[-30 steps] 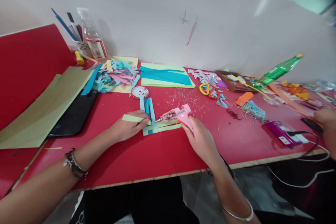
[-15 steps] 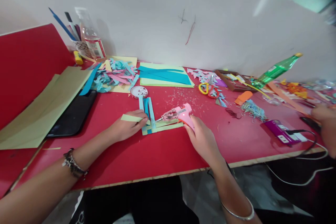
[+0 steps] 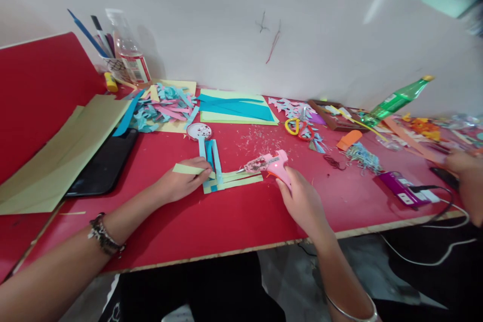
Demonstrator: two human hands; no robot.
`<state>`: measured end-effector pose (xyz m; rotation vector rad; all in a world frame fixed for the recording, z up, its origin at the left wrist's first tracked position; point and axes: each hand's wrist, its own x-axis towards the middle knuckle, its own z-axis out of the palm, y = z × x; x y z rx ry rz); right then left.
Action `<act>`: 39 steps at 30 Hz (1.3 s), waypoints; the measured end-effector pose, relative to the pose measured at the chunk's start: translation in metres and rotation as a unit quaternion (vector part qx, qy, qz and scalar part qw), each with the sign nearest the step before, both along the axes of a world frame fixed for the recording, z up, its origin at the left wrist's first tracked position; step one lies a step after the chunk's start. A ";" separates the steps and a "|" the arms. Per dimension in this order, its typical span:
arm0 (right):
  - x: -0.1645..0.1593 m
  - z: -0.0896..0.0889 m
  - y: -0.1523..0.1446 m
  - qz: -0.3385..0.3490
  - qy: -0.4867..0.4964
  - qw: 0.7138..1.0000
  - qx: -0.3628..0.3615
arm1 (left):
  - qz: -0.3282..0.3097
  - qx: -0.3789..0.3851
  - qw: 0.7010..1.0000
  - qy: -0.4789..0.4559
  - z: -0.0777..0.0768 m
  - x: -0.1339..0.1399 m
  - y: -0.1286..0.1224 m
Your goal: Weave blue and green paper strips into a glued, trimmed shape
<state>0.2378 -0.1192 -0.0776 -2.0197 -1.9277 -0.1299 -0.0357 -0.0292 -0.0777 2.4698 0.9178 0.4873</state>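
Observation:
My right hand [image 3: 303, 200] is wrapped round the handle of a pink glue gun [image 3: 268, 162]. Its metal nozzle points left, over the pale green strips of a woven paper piece [image 3: 241, 181]. Blue and light blue strips [image 3: 216, 161] run up from the left end of that weave. At this corner my left hand [image 3: 185, 181] is closed, pinching a pale green paper strip [image 3: 185, 169] that sticks out leftward across its fingers. Just behind the strips lies a round white lid [image 3: 198, 132] with dark specks.
Cut paper scraps [image 3: 164, 108] and coloured sheets [image 3: 237, 108] lie along the wall. Scissors [image 3: 298, 128], a green bottle [image 3: 398, 100] and a purple power box [image 3: 402, 189] with cables are to the right. At the far right is another person's hand [image 3: 464, 171]. A black phone-like slab [image 3: 101, 171] lies left.
My right hand has drawn the glue gun to the right, so the nozzle is farther from the blue strips. My left hand keeps its place on the weave.

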 end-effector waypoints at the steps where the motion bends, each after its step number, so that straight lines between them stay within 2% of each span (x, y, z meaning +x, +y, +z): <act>1: 0.001 0.000 0.000 -0.001 0.000 1.000 0.003 | 0.000 0.000 1.000 -0.001 0.000 0.000 0.000; 21: 0.019 0.000 -0.002 -0.025 -0.020 0.999 -0.010 | 0.001 0.000 1.000 0.004 0.002 0.000 0.000; 33: 0.019 0.002 -0.002 -0.047 -0.021 0.999 -0.016 | 0.003 0.000 1.000 0.002 0.002 0.000 -0.001; 39: 0.022 0.001 -0.002 -0.024 -0.023 0.999 -0.006 | 0.001 0.002 1.000 0.001 0.002 0.000 -0.001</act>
